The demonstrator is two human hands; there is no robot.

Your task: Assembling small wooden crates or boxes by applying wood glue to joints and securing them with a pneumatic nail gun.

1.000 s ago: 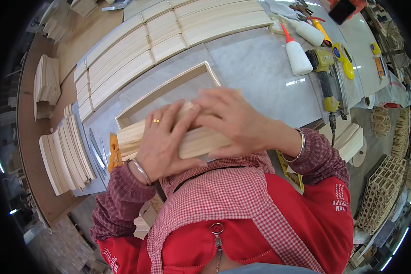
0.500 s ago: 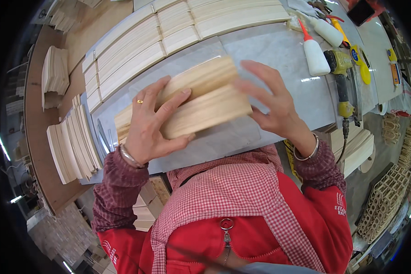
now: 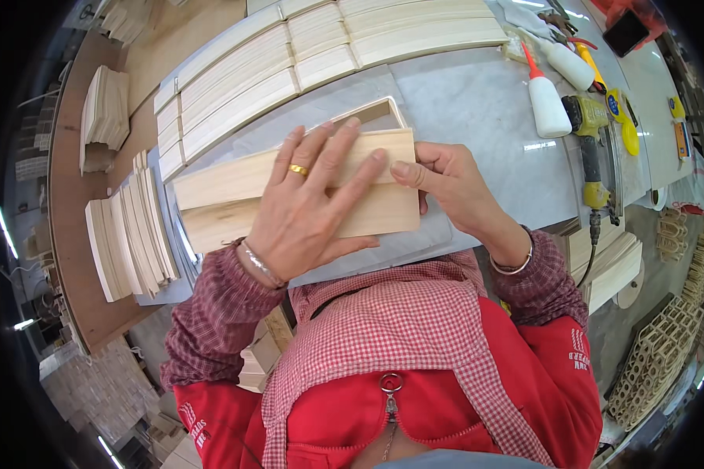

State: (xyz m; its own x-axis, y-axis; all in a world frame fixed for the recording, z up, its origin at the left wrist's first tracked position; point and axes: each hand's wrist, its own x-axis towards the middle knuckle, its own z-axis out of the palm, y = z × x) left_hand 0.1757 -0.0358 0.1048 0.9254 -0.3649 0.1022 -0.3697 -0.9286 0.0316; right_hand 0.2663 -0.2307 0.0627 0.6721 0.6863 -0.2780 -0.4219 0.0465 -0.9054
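A pale wooden board (image 3: 231, 177) lies slanting across the work in front of me, with a second wooden board (image 3: 391, 209) along its near side. Behind their right end shows the corner of a rectangular wooden frame (image 3: 397, 111); the boards and my hand hide most of it. My left hand (image 3: 309, 184) rests flat over both boards, fingers stretched out and a ring on one of them. At the boards' right end, my right hand (image 3: 450, 181) grips the far board's edge, thumb on top and fingers partly hidden behind the end.
Rows of pale wooden slats (image 3: 328, 51) lie along the far side of the grey table (image 3: 485, 102). To the left stands a stack of wooden strips (image 3: 125, 238). A white glue bottle (image 3: 549, 105) with a red nozzle and a yellow-green power drill (image 3: 589, 125) lie at the right.
The boards have turned to lie more level. My left hand has slid right and flattened on them. My right hand, apart and blurred before, has closed on their right end.
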